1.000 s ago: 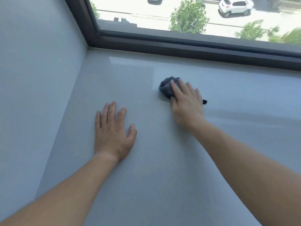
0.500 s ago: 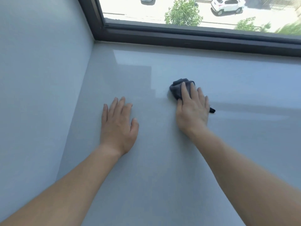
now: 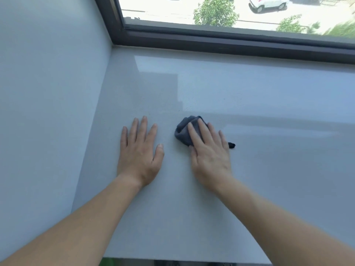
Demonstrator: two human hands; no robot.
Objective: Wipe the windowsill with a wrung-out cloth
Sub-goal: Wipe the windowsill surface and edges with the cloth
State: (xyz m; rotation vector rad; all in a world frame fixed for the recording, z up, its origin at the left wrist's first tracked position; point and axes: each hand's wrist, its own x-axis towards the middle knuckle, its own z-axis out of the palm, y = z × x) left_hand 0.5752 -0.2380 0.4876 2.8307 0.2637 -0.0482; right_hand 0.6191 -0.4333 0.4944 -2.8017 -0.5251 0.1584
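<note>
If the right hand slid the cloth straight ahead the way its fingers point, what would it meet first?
Only bare windowsill lies ahead of the right hand and cloth; the first obstacle looks to be the dark window frame at the back. The left hand sits off that line.

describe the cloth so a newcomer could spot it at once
Start at the pale grey windowsill below the dark window frame. The left hand lies flat on the bare surface; the right hand presses on the cloth. It is a small bunched dark grey wad, the only dark thing on the sill.
</note>
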